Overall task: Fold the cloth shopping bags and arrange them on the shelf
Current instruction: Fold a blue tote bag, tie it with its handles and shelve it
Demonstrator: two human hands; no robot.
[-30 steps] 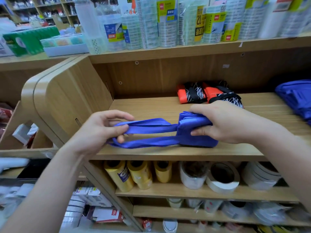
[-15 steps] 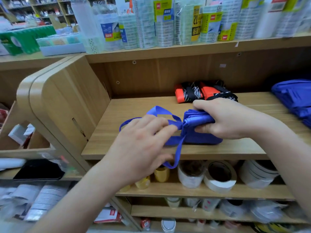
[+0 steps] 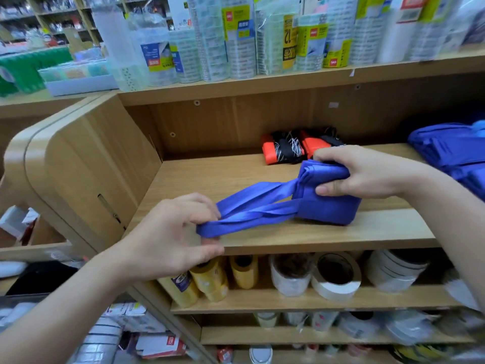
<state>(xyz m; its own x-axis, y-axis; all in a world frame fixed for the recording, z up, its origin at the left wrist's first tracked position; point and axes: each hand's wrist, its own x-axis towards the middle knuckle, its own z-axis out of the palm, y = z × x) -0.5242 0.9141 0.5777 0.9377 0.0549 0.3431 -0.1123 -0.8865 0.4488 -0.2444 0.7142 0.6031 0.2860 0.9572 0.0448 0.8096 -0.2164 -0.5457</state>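
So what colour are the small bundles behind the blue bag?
The bundles: orange and black with white streaks; head view.

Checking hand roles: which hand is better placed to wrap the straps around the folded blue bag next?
Left, probably. The left hand grips the straps at their looped end, stretched away from the folded blue bag; the right hand clamps that bundle on the shelf, holding its folds together.
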